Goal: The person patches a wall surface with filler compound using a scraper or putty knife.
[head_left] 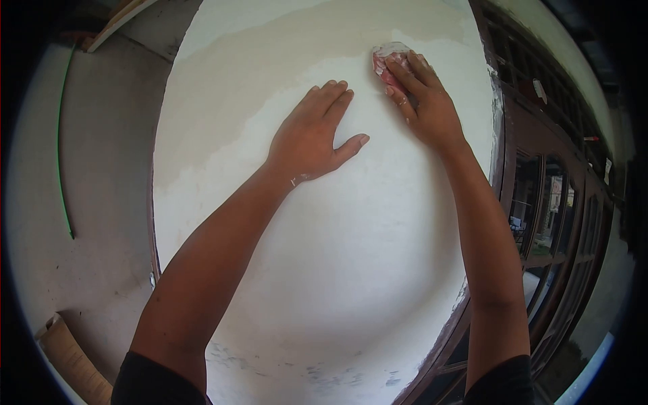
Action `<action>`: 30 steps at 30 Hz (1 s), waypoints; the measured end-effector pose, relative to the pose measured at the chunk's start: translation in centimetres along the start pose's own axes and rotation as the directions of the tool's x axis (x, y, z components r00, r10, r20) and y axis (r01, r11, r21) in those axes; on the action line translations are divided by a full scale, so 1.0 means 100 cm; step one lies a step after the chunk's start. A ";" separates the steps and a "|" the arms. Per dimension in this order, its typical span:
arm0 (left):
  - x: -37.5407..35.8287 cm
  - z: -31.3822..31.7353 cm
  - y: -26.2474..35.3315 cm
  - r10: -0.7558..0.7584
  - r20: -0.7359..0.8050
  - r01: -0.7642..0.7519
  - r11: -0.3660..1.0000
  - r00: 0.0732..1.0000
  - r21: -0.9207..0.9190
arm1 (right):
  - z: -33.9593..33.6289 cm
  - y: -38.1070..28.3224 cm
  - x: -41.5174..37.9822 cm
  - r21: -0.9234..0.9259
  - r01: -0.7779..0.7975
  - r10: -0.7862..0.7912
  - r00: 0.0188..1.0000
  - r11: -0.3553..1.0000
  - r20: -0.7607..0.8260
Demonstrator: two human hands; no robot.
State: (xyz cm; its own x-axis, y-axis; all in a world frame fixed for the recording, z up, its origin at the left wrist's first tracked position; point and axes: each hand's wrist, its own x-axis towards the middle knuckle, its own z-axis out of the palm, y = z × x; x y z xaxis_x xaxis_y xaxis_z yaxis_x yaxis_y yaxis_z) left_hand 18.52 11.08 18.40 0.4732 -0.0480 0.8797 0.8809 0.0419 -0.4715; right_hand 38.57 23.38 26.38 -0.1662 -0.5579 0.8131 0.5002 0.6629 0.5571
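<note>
A white wall surface fills the middle of the view, with a damp-looking beige band across its upper part. My left hand lies flat against it, fingers pointing up and thumb spread to the right, holding nothing. Higher up and to the right, my right hand presses a red pad smeared with white to the wall. The pad's lower part is covered by my fingers; whether it is a cloth, a sponge or sandpaper I cannot tell. White specks mark both hands.
On the right stands a dark wooden frame with glass panes, close beside my right forearm. A grey wall with a thin green strip is on the left. A brown board-like piece shows at lower left.
</note>
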 end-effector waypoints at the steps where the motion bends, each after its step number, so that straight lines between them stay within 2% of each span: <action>1: 0.001 0.000 0.000 -0.006 0.002 0.006 1.000 1.000 -0.008 | 0.004 0.001 0.005 0.004 0.001 -0.001 1.000 1.000 -0.001; 6: 0.000 -0.001 -0.002 -0.004 0.011 0.004 1.000 1.000 -0.013 | 0.024 0.002 0.044 -0.007 0.021 -0.021 0.999 1.000 -0.034; 12: 0.000 -0.001 -0.002 0.009 0.003 -0.009 1.000 1.000 -0.015 | 0.010 -0.004 0.018 -0.092 0.031 -0.026 0.998 0.995 0.056; 16: 0.001 0.000 -0.002 -0.008 0.003 0.008 0.999 1.000 -0.037 | 0.000 0.000 0.002 -0.062 0.039 -0.036 0.998 0.997 0.050; 19: 0.000 0.000 -0.001 -0.022 0.011 0.023 0.999 1.000 -0.044 | 0.007 0.004 0.016 -0.053 0.051 -0.052 0.999 0.997 -0.012; 22: -0.001 -0.001 -0.002 -0.018 0.013 0.019 0.999 1.000 -0.037 | 0.020 0.009 0.036 -0.080 -0.002 -0.002 0.998 0.997 -0.058; 24: 0.000 -0.001 -0.003 -0.003 0.011 0.003 0.999 1.000 -0.034 | 0.022 0.011 0.040 -0.062 -0.039 0.038 0.999 0.997 -0.011; 27: 0.000 0.001 -0.004 0.002 0.006 -0.002 0.999 1.000 -0.043 | 0.013 0.008 0.018 -0.110 -0.028 0.029 0.999 0.994 0.013; 30: 0.000 0.003 -0.002 -0.023 0.003 0.023 0.999 1.000 -0.043 | 0.004 0.005 0.005 -0.061 -0.053 0.053 0.999 0.997 0.002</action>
State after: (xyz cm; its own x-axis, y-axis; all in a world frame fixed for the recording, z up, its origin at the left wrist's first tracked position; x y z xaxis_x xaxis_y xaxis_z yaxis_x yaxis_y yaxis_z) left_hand 18.30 11.32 18.53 0.4528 -0.0462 0.8904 0.8913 -0.0019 -0.4533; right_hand 38.39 23.66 27.13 -0.1411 -0.5206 0.8421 0.5596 0.6597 0.5016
